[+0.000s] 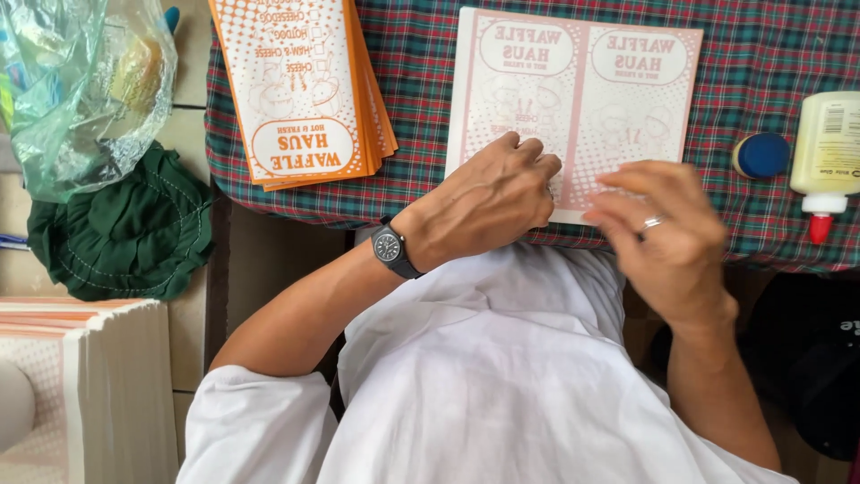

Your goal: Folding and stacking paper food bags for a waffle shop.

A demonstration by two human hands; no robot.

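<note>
Nearest the camera is the person's white shirt (484,376), with both forearms reaching forward from it. At the lower left stands a tall stack of white sheets (116,385) with orange-tinted top edges.

The left hand (488,202), a dark wristwatch (391,248) on its wrist, lies knuckles up with the fingers curled down onto the near edge of a pale printed sheet (573,99), pressing it to the bench (761,54). The right hand (667,229), wearing a ring (651,222), is loosely open and blurred, just beside the left one and over the sheet's near right corner; whether it touches the paper cannot be told. Neither hand is clamped on anything.

The sheet lies flat on the bench's plaid cloth, print faint and showing through, directly ahead of the person. To its left, near but apart, sits a stack of orange printed bags (300,90). To the right lie a blue cap (761,154) and a glue bottle (826,152) with a red tip.

Off the bench at far left are a green cloth (121,233) and a clear plastic bag (81,90).
</note>
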